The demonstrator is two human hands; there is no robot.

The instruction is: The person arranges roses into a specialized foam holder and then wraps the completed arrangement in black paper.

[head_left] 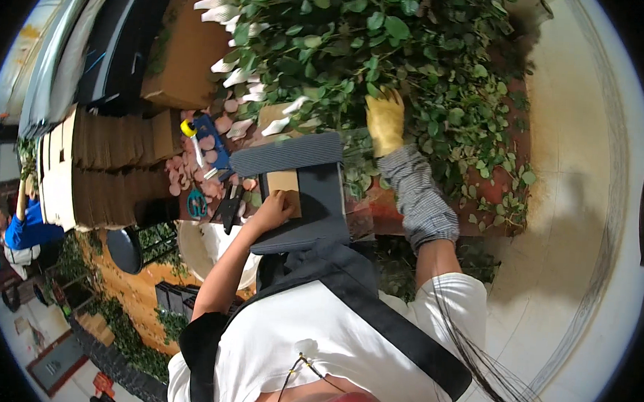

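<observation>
Where the left hand rests: the bare left hand (276,209) has its fingers bunched on the lower part of a small cardboard piece (284,181), over the dark sheet (321,194); whether it pinches the edge or only presses down, I cannot tell.
Right hand: in a yellow glove (384,135), the right hand (386,121) reaches beyond the dark sheet's far right corner, among leaves; its fingers point away, and I cannot tell whether they close on a stem (the tips are blurred and partly screened).
Sleeve: a grey checked cover (418,191) wraps the right forearm, right of the dark sheet.
Cardboard piece: flat on the dark sheet, below its ribbed grey flap (288,154).
Leafy stems: a broad green heap (430,83), beyond the dark sheet and to its right.
White tapered wraps: a row (223,66) along the heap's left side, beyond the dark sheet to the left.
Left of the dark sheet: teal scissors (196,204), a blue tool (213,141), scattered pink petals (180,173), and, farther out, stacked brown cardboard (114,143).
Nearer and left of the dark sheet: a whitish bucket (190,249).
Far left of the dark sheet: another person in blue (35,228).
</observation>
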